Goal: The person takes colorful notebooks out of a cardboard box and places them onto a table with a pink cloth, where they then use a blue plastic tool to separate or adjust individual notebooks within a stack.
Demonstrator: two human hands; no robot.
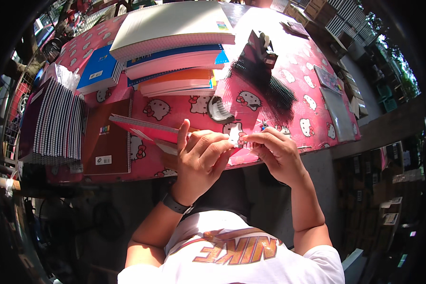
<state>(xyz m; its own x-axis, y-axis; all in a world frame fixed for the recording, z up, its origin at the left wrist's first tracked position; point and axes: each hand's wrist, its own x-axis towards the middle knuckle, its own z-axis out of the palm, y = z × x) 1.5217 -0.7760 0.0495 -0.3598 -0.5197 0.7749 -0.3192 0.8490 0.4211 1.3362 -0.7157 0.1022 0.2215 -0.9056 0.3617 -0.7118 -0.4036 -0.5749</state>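
Close to the table's near edge, my left hand [203,149] grips a pink-covered notebook [149,128] that stands partly open, its pages fanned toward the left. The index finger points up along the cover. My right hand [280,154] pinches a short dark spiral binding coil [254,146] at the notebook's right end. Both sets of fingertips almost meet there, and they hide where coil and paper join. A small blue item [264,126] shows just behind the right fingers. Beyond the hands lies a curved grey ridged piece [219,110].
Behind stands a tall stack of unbound paper blocks [175,35]. To the left are a blue notebook [99,68], a brown notebook [106,137] and a row of spiral notebooks [54,123]. Black coils [279,92] lie beside a dark device [259,52] on the pink tablecloth [312,120].
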